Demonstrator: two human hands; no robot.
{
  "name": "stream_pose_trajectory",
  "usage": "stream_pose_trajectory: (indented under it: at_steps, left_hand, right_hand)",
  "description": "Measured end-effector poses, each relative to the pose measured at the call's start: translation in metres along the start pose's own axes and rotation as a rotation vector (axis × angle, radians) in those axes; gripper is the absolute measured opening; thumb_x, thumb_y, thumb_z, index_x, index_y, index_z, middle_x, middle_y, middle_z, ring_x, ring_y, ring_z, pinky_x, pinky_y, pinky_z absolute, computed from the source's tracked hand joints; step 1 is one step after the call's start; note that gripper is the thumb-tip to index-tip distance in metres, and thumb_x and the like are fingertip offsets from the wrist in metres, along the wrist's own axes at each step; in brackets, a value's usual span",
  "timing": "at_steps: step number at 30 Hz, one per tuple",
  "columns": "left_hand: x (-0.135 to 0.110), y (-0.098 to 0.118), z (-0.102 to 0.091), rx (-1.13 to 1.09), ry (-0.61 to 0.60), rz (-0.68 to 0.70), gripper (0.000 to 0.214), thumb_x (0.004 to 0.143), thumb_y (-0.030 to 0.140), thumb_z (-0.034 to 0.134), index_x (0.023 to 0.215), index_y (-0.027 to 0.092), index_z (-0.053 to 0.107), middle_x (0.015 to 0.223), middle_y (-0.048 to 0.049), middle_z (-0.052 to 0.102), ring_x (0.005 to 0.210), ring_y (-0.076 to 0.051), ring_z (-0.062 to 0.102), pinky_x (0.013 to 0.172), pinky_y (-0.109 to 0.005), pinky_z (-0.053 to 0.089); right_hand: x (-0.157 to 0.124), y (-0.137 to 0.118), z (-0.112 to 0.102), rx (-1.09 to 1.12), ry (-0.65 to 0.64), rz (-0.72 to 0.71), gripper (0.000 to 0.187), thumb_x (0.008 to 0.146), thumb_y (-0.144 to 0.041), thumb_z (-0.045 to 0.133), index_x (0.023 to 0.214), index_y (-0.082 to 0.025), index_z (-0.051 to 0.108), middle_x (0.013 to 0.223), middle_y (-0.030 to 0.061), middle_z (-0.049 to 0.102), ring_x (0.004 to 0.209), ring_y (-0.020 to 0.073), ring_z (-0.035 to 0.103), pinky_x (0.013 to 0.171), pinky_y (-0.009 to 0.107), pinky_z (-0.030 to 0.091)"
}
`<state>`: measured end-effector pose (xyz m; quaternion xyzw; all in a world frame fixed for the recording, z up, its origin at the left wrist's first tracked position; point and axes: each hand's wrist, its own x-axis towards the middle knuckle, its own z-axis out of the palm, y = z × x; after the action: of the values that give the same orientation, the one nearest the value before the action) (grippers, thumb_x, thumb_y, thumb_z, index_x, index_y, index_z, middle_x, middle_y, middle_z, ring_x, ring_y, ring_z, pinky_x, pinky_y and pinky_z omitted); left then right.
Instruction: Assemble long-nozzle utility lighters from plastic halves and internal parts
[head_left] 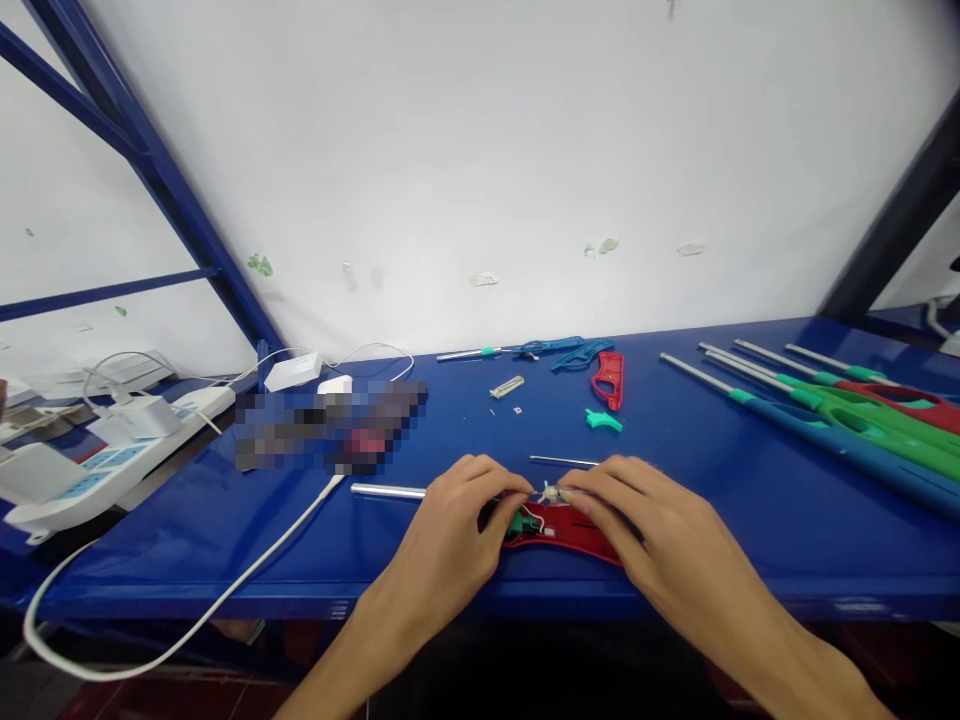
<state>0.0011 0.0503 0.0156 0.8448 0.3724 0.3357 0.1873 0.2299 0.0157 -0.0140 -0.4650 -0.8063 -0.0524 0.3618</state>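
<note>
An opened red lighter handle shell (577, 538) lies near the table's front edge, its metal tube (386, 491) pointing left. Inside the shell are a green part (519, 524) and a thin white wire (535, 516). My left hand (461, 510) is over the tube end of the shell, thumb and fingertips pinched together at a tiny part I cannot make out. With its thumb and fingers my right hand (660, 515) pinches a small clear part with a cream-coloured valve (553, 492) above the shell. Its far end is hidden by the fingers. Behind the hands lies a thin screwdriver (562, 461).
Red half shell (616, 380), green trigger (603, 420), clear part (507, 386) and blue lighter pieces (581, 352) lie behind. Several long lighters (817, 430) are at right. A white cable (247, 590), blurred objects (382, 430) and a power strip (112, 460) are at left.
</note>
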Motion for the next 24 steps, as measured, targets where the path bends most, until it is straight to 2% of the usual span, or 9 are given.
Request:
stream_pose_trajectory:
  at_steps: [13, 20, 24]
  left_hand:
    - [-0.0032, 0.0012, 0.0015, 0.096, -0.005, 0.061, 0.016, 0.105, 0.011, 0.060, 0.103, 0.021, 0.073, 0.101, -0.0011, 0.074, 0.092, -0.018, 0.065, 0.083, -0.031, 0.050]
    - [-0.0023, 0.0002, 0.0020, 0.126, 0.003, 0.089, 0.015, 0.105, 0.012, 0.059, 0.103, 0.019, 0.071, 0.100, -0.0013, 0.073, 0.092, -0.019, 0.064, 0.083, -0.032, 0.050]
    - [-0.0037, 0.0005, 0.0031, 0.156, -0.003, 0.115, 0.015, 0.106, 0.011, 0.057, 0.103, 0.018, 0.070, 0.099, -0.0028, 0.071, 0.091, -0.019, 0.063, 0.082, -0.033, 0.051]
  right_hand:
    - [0.0009, -0.0004, -0.0008, -0.019, 0.001, 0.019, 0.029, 0.112, -0.029, 0.044, 0.115, -0.026, 0.073, 0.107, 0.0043, 0.078, 0.093, 0.0218, 0.075, 0.086, 0.039, 0.059]
    - [-0.0002, -0.0006, -0.0013, 0.005, -0.043, 0.023, 0.025, 0.112, -0.026, 0.047, 0.118, -0.027, 0.071, 0.107, 0.0021, 0.076, 0.094, 0.0205, 0.073, 0.086, 0.038, 0.056]
    - [0.0000, -0.0026, -0.0023, 0.002, -0.003, -0.007, 0.025, 0.113, -0.028, 0.045, 0.119, -0.026, 0.069, 0.106, 0.0024, 0.076, 0.093, 0.0201, 0.072, 0.087, 0.038, 0.053]
